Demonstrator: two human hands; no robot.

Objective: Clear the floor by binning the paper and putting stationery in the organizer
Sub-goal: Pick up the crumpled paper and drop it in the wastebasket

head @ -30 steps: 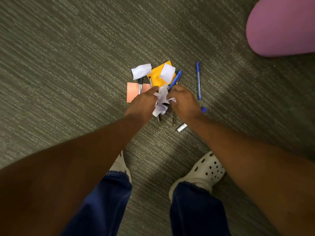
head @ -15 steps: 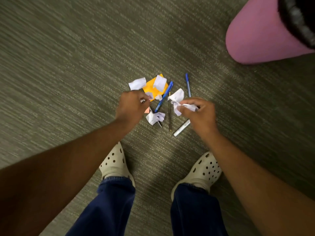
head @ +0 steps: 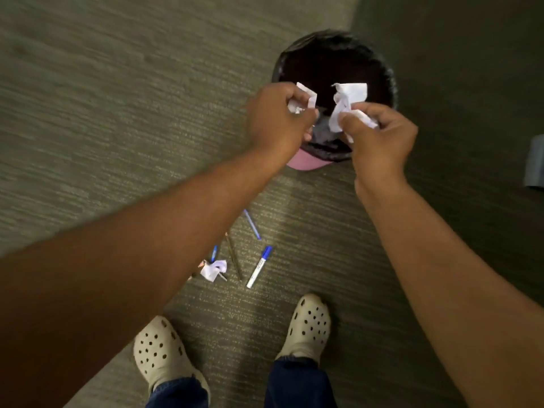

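Both my hands are over the mouth of a pink bin (head: 303,164) lined with a black bag. My left hand (head: 276,119) is closed on a crumpled white paper scrap (head: 306,97). My right hand (head: 379,136) pinches a larger crumpled white paper (head: 347,97) above the bin's opening. On the carpet between my arms lie a blue-capped white marker (head: 259,266), a blue pen (head: 252,225), a dark pencil (head: 234,257), another blue pen (head: 214,254) partly under my left forearm, and one crumpled white paper (head: 213,269).
My two feet in cream perforated clogs (head: 309,325) stand just below the stationery. A grey object (head: 534,163) shows at the right edge. Darker floor lies to the right of the bin. No organizer is in view.
Both hands rose from the pile with paper and moved up to the bin's opening. The view swung toward the bin. The orange and pink notes are hidden under my left forearm.
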